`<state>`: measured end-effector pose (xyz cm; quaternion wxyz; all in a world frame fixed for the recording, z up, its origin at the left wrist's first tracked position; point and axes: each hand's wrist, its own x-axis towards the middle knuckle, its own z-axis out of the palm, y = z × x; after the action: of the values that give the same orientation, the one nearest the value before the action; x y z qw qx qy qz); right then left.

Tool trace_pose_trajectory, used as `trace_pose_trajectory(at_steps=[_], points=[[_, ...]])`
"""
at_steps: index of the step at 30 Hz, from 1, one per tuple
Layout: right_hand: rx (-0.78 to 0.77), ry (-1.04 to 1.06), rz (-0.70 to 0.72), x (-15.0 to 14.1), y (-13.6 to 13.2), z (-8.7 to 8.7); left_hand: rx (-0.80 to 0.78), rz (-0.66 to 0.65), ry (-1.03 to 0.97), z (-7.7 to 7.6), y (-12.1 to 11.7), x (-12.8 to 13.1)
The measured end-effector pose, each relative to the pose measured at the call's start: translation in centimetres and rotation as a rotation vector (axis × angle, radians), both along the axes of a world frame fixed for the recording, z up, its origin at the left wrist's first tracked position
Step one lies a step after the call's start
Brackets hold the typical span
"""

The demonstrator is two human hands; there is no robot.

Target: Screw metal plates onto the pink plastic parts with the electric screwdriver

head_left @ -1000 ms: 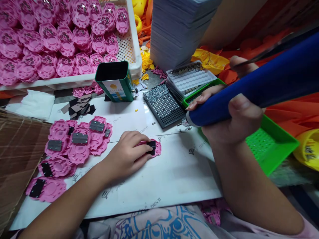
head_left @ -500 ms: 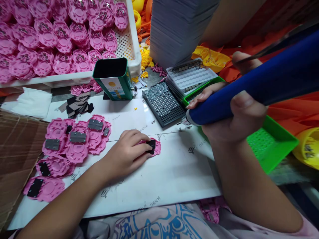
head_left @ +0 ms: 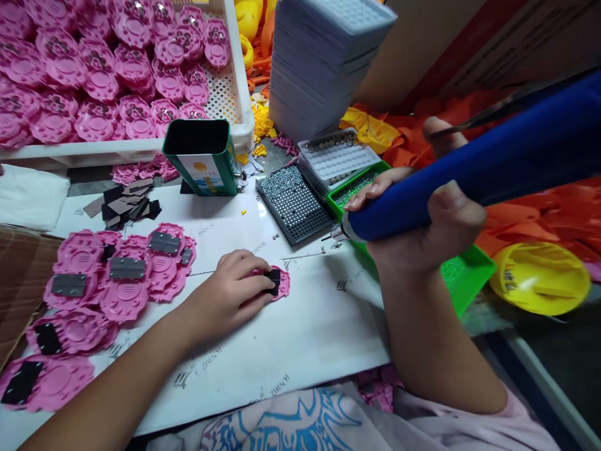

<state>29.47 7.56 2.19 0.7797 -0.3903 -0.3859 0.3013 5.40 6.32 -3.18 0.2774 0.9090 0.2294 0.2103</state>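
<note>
My left hand point(head_left: 237, 285) rests on the white board with its fingers curled over a pink plastic shell point(head_left: 284, 283), pressing it flat. Across that shell lies a black plate point(head_left: 273, 280), partly hidden by my fingertips. Raised at the right, my right hand point(head_left: 436, 219) is wrapped round a blue electric screwdriver point(head_left: 479, 169). Its bit points left, above the board and apart from the shell. Below the bit's level on the picture's left, several pink shells point(head_left: 126, 300) with grey or black plates lie overlapping. A black screw tray point(head_left: 300, 210) with small screws sits beyond the bit.
A white crate point(head_left: 241, 119) of pink shells stands at the back left, behind a green tin point(head_left: 201, 169). Dark strips point(head_left: 124, 203) lie near it. Stacked pale trays point(head_left: 314, 75) rise at the back. A green bin point(head_left: 469, 275) and yellow bowl point(head_left: 539, 279) are at right.
The view has swung slightly right, so the table's things appear further left. My left hand stays on the pink shell, and my right hand keeps the screwdriver raised.
</note>
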Motion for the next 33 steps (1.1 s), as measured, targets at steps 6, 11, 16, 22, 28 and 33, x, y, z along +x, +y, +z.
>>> trace_pose_trajectory(at_steps=[6,11,16,22,28,33], points=[[0.018,0.012,-0.114,-0.1,2.1,0.2,0.036,0.028,-0.036,-0.6,-0.1,0.2],[-0.006,-0.006,-0.124,-0.6,3.8,-0.7,0.036,0.050,-0.052,-0.9,0.0,0.3],[-0.010,-0.045,-0.121,-1.2,4.1,-1.4,0.027,0.038,-0.050,-1.0,0.0,0.3],[-0.004,-0.111,-0.111,-1.2,4.4,-2.0,0.022,0.029,-0.048,-1.1,0.0,0.3],[0.003,-0.111,-0.087,-1.0,4.6,-2.1,0.023,0.024,0.007,-0.7,0.0,0.4],[-0.001,-0.069,-0.072,-1.2,4.7,-2.1,0.045,0.031,0.001,-0.7,0.0,0.4]])
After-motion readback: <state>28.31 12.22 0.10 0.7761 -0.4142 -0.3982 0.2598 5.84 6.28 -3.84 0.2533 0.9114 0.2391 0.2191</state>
